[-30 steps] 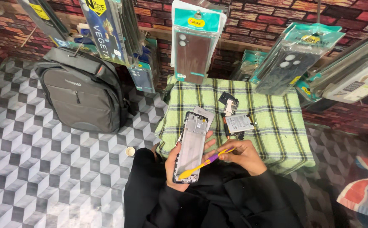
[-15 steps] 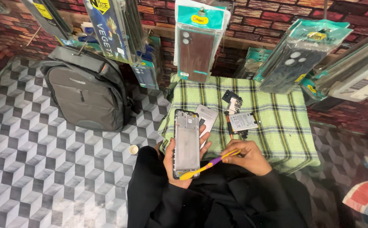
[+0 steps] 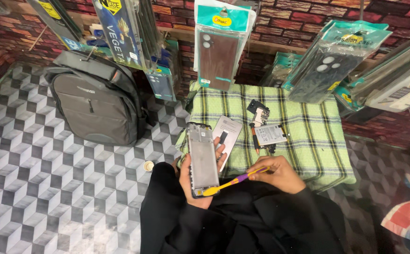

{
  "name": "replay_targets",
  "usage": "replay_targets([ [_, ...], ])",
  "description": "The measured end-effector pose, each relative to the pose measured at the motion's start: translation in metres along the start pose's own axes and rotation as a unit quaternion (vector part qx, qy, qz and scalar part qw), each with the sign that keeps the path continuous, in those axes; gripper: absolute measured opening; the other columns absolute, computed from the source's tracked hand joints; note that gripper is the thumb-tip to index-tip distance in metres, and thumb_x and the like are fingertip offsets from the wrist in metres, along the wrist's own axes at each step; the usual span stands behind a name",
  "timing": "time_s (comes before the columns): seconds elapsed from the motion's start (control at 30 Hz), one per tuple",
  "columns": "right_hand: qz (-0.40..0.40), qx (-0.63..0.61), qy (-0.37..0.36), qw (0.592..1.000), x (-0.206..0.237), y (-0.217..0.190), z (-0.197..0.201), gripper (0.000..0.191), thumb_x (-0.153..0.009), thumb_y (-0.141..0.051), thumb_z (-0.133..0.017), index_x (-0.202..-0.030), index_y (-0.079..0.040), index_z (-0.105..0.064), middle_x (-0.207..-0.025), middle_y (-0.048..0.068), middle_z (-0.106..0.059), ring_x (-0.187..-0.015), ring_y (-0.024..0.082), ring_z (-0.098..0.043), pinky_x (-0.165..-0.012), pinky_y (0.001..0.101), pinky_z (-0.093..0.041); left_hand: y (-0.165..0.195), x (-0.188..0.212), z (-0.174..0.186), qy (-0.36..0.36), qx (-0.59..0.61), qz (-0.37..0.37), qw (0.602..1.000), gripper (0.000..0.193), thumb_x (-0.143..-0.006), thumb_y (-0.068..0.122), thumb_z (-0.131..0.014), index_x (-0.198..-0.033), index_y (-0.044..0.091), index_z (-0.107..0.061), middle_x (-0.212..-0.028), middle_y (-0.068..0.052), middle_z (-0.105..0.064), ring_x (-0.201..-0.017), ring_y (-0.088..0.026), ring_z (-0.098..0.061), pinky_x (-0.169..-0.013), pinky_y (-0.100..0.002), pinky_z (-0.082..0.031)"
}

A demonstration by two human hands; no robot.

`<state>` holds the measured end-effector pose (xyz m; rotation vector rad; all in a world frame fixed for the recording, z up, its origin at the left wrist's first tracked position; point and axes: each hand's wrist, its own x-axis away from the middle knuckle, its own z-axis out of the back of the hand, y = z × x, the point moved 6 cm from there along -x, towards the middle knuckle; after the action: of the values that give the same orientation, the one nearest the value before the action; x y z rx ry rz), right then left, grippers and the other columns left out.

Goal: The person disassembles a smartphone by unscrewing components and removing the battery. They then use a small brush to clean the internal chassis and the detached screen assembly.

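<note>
I see hanging packages along the brick wall: a teal-topped pack with a brown case (image 3: 219, 47) at centre, a blue one (image 3: 120, 30) left, clear-wrapped black case (image 3: 327, 66) right.

Colours and patterns around the opened phone

A silvery-grey phone frame (image 3: 203, 159) is brushed with a yellow and purple toothbrush (image 3: 233, 182). A green, black and white checked cloth (image 3: 308, 141) is spread behind; a grey backpack (image 3: 97, 104) is set on a grey, black and white cube-patterned floor (image 3: 50, 188). Black sleeves (image 3: 242, 221) are worn; a red-brown brick wall (image 3: 285, 23) is seen.
</note>
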<state>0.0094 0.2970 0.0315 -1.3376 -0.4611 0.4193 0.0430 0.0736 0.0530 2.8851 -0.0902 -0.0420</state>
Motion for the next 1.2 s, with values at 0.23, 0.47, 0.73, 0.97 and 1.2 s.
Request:
replay_targets([
  [0.23,-0.011,-0.011,-0.017,1.000,-0.004,0.009,-0.008,0.020,-0.082,0.005,-0.080,-0.102,0.003,-0.081,-0.093,0.011,-0.076,-0.086,0.018,-0.074,-0.080,0.0284,-0.058,0.002,0.000,-0.002,-0.001,0.008,0.000,1.000,0.075,-0.102,0.046,-0.037,-0.159,-0.002,-0.027,-0.158,-0.029,-0.040,-0.143,-0.040,-0.044,-0.121,-0.049,-0.034],
  [0.47,-0.027,0.021,0.005,0.999,0.004,0.008,0.019,0.020,-0.081,0.006,-0.079,-0.101,0.003,-0.081,-0.094,0.012,-0.077,-0.088,0.018,-0.075,-0.082,0.0290,-0.059,0.005,-0.001,0.000,-0.007,0.038,-0.003,0.999,0.075,-0.102,0.046,-0.037,-0.159,-0.002,-0.027,-0.158,-0.029,-0.039,-0.143,-0.041,-0.044,-0.120,-0.050,-0.033],
  [0.73,-0.007,0.009,0.011,1.000,-0.001,0.012,-0.006,0.020,-0.082,0.005,-0.078,-0.102,0.004,-0.080,-0.096,0.012,-0.077,-0.089,0.017,-0.075,-0.082,0.0281,-0.059,-0.010,-0.001,0.003,-0.019,0.076,0.024,0.997,0.077,-0.101,0.048,-0.043,-0.159,-0.001,-0.027,-0.159,-0.029,-0.037,-0.146,-0.040,-0.040,-0.122,-0.049,-0.032],
  [0.97,-0.072,0.014,-0.015,0.997,0.006,0.016,0.019,0.017,-0.081,0.001,-0.080,-0.098,0.003,-0.080,-0.093,0.010,-0.082,-0.086,0.016,-0.077,-0.081,0.0281,-0.061,-0.006,-0.003,0.002,-0.025,0.086,0.020,0.996,0.077,-0.102,0.048,-0.042,-0.159,-0.001,-0.029,-0.159,-0.030,-0.037,-0.146,-0.040,-0.040,-0.122,-0.050,-0.032],
  [1.2,-0.086,0.033,0.008,0.996,0.013,0.015,0.028,0.017,-0.081,0.000,-0.081,-0.098,0.004,-0.081,-0.090,0.012,-0.082,-0.084,0.016,-0.076,-0.078,0.0280,-0.059,-0.005,-0.002,0.006,-0.016,0.076,0.018,0.997,0.076,-0.102,0.049,-0.041,-0.159,0.001,-0.029,-0.159,-0.028,-0.037,-0.145,-0.039,-0.041,-0.121,-0.052,-0.033],
])
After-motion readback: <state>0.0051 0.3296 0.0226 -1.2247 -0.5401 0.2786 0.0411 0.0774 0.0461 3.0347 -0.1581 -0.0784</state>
